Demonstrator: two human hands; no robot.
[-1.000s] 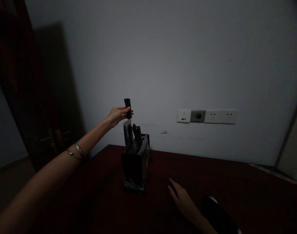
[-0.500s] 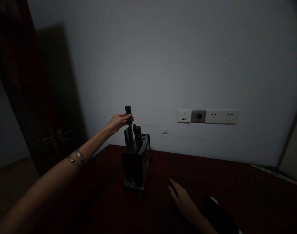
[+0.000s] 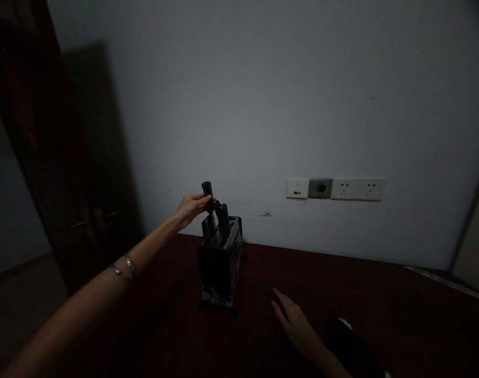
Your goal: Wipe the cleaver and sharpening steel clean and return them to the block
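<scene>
My left hand (image 3: 194,206) is closed around the black handle of a knife (image 3: 207,190). Its broad, dark blade sits partly down in a slot of the black knife block (image 3: 215,268), and the lower part is hidden inside. Black handles (image 3: 222,215) of other items stick up from the block just right of the blade. To the right of the block, my right hand (image 3: 296,320) lies on the dark red tabletop (image 3: 263,331), thumb and fingers apart, with nothing in it.
A black object with white edges (image 3: 353,346), its kind unclear, lies right of my right forearm. Behind the table rises a pale wall with a row of sockets (image 3: 343,189). A dark door (image 3: 66,184) stands at the left. A thin flat strip (image 3: 444,281) lies near the back right edge.
My left hand has moved down with the knife, and the blade now sits deeper in the block. My right hand has stayed where it was.
</scene>
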